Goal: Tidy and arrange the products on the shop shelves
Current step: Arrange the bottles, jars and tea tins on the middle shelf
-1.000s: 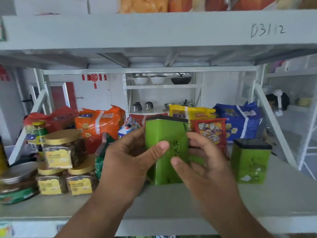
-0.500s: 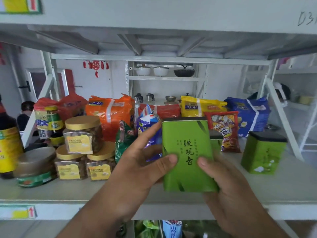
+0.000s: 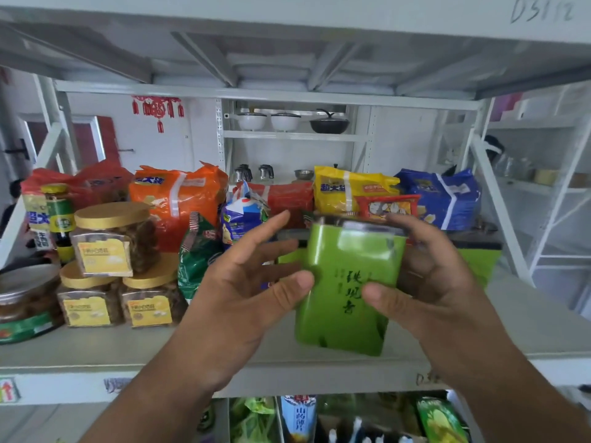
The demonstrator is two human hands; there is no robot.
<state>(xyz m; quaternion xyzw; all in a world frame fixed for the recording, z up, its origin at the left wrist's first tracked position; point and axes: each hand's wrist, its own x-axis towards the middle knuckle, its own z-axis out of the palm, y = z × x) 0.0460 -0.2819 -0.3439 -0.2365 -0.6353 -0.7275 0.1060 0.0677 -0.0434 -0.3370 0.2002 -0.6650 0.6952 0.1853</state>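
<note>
A green tea tin [image 3: 345, 298] with dark lettering and a dark lid is held just above the front of the grey shelf [image 3: 96, 353], tilted a little. My right hand [image 3: 438, 282] grips it, thumb on its front and fingers round its right side and top. Spread beside the tin's left edge is my left hand [image 3: 243, 292], its fingers mostly straight and only the thumb tip touching the tin. Partly hidden behind my right hand stands a second green tin [image 3: 479, 262]. Between my hands a strip of another green tin [image 3: 287, 257] shows.
Gold-lidded jars [image 3: 108, 244] are stacked at the left, beside a sauce bottle [image 3: 60, 219]. Orange [image 3: 179, 199], yellow [image 3: 345, 190] and blue [image 3: 444, 196] snack bags line the back. A green bag [image 3: 198, 254] leans beside the jars. More packets fill the shelf below [image 3: 297, 420].
The tin has shifted right and tipped so its lid shows. My left fingers have opened away from it, while my right hand has closed further round its top and side.
</note>
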